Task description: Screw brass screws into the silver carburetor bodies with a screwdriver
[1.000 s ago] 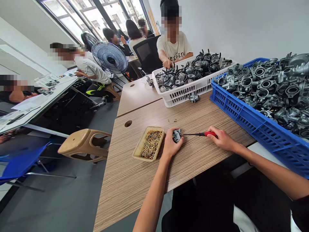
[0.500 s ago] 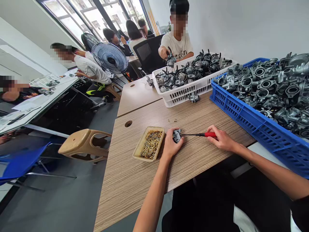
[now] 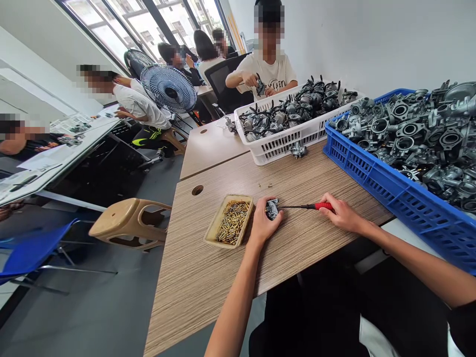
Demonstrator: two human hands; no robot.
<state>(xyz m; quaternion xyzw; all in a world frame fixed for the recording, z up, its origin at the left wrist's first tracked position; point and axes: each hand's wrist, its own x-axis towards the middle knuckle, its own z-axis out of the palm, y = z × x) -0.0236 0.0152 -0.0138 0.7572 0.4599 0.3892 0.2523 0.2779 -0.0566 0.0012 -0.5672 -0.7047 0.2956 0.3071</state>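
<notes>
Observing a long wood-laminate table [image 3: 201, 297] against a white wall [image 3: 372, 39]: a blue plastic crate [image 3: 372, 183] at its right edge is heaped with bare carburetor bodies [image 3: 405, 144], and a white slotted crate [image 3: 282, 141] holds assembled carburetors [image 3: 278, 116], with one loose carburetor [image 3: 298, 150] on the table just outside it. A co-worker [image 3: 269, 64] beyond that crate holds a unit above it. Nearest the person, a shallow tan tray [image 3: 232, 223] contains loose brass parts [image 3: 232, 223]. The left hand [image 3: 265, 223] rests just beside the tray, its fingers [image 3: 268, 202] clamped on a small carburetor [image 3: 272, 209]. The right hand [image 3: 344, 214] pinches a red-handled screwdriver [image 3: 320, 206] between its fingers and thumb, the thin shaft reaching to the carburetor; tip contact cannot be confirmed.
</notes>
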